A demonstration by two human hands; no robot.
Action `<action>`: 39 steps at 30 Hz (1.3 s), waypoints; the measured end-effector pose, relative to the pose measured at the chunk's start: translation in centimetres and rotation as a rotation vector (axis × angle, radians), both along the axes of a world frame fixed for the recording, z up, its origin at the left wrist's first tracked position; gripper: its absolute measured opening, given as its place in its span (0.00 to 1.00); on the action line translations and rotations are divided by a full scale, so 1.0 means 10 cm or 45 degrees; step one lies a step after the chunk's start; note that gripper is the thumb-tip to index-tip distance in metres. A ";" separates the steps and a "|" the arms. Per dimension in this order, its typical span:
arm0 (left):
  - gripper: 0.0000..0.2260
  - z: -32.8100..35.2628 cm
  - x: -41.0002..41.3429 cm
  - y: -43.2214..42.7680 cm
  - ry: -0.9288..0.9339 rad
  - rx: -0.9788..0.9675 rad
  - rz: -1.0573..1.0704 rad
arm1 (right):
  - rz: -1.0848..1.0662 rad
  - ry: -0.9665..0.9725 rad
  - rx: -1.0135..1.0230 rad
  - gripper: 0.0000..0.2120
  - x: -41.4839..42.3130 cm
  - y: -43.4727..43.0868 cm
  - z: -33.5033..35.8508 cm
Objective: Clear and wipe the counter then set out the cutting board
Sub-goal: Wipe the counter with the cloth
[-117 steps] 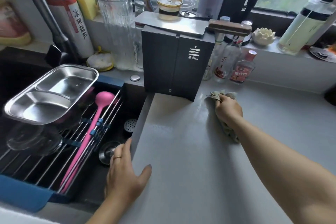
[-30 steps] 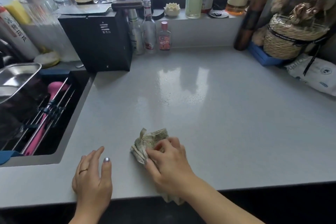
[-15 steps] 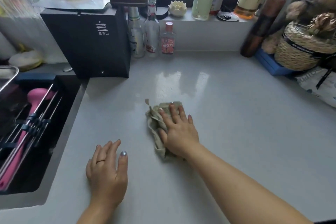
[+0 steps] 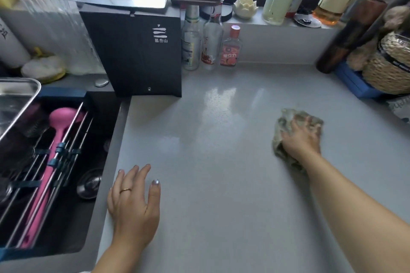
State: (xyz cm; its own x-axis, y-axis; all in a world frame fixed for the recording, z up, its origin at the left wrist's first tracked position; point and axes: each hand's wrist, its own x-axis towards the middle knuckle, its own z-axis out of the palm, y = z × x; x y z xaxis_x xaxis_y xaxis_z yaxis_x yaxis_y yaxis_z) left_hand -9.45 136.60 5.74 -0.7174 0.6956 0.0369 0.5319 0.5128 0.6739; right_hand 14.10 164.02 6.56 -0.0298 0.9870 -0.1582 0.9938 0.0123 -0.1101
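My right hand (image 4: 302,138) presses a crumpled grey-green cloth (image 4: 285,125) flat on the grey counter (image 4: 221,161), toward its right side. My left hand (image 4: 133,204) lies flat on the counter near the sink edge, fingers spread, holding nothing. The counter surface looks damp and shiny in the middle. No cutting board is in view.
A black box (image 4: 137,51) with a cleaver (image 4: 124,0) on top stands at the back left, several bottles (image 4: 210,44) beside it. The sink (image 4: 55,161) at left holds a rack, a pink ladle (image 4: 53,157) and a steel tray (image 4: 13,97). A woven basket (image 4: 390,66) sits at right.
My right hand has swept the cloth from the middle of the counter out to the right. My left hand stays flat near the sink edge. The view has shifted closer and left.
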 end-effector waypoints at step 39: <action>0.40 0.10 -0.62 0.34 -0.114 -0.434 0.202 | 0.845 0.374 0.018 0.27 -2.13 -0.85 -0.12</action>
